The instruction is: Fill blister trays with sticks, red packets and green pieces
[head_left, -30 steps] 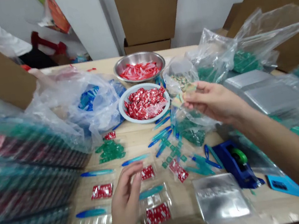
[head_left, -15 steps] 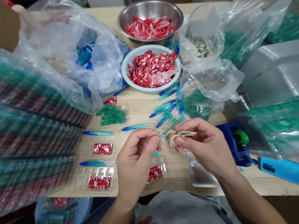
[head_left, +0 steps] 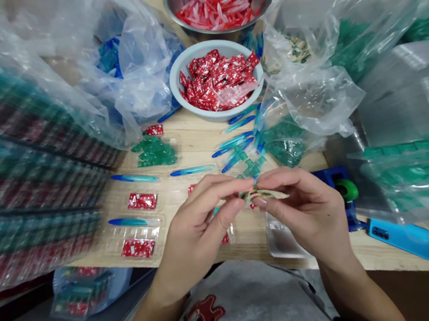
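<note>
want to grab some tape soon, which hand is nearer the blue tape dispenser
Right. The right hand is close beside the tape dispenser, partly overlapping it in view; the left hand is farther off, beyond the right one.

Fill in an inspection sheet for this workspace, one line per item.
Surface: pale wooden table, dry-looking where visible.
Things: pale slips in the fingers; clear trays with red packets and blue sticks.
Clutter: plastic bags crowd both sides; tape dispenser and blue phone on the right.
Left hand: fingertips closed on the slips.
Right hand: pinches the same slips.
Cables: nothing seen on the table.
Surroundings: blurred stacked packs at left; light-blue basin holding packs, below table level.
</note>
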A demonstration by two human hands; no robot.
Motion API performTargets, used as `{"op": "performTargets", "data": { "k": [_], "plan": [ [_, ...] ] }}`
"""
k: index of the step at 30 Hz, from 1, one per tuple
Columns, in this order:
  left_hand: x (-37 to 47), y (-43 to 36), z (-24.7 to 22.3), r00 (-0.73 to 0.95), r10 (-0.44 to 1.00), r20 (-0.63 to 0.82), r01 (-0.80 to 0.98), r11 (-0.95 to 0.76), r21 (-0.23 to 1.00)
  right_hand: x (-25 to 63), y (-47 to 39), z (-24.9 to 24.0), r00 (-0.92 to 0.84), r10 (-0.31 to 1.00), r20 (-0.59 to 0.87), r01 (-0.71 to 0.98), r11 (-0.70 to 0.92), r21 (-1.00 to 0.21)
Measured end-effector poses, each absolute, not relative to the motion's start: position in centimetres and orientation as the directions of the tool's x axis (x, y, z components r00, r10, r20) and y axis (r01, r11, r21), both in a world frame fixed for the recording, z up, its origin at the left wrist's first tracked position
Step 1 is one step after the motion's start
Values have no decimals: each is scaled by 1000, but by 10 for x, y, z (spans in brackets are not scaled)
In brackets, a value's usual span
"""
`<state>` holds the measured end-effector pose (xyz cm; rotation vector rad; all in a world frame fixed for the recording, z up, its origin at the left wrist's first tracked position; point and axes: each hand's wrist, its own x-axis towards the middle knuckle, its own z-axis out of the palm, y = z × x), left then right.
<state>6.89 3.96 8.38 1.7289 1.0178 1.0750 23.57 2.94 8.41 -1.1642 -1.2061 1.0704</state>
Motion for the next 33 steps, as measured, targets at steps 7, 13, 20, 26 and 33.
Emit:
{"op": "performTargets", "data": {
  "k": [7,13,20,26,33],
  "plan": [
    [78,34,75,194,937,290,158,-321,934,235,30,80,49,998,31,-144,38,-989],
    [86,34,75,33,967,251,44,-252,967,240,25,74,101,992,80,-147,95,-985],
    [85,35,77,50,971,233,79,-236,968,236,14,81,73,993,94,12,94,-996],
    [83,32,79,122,962,246,66,-255,965,236,11,76,72,982,177,205,159,-966],
    [81,31,81,156,958,240,94,-256,962,236,12,77,96,983,155,194,134,-972]
  ]
}}
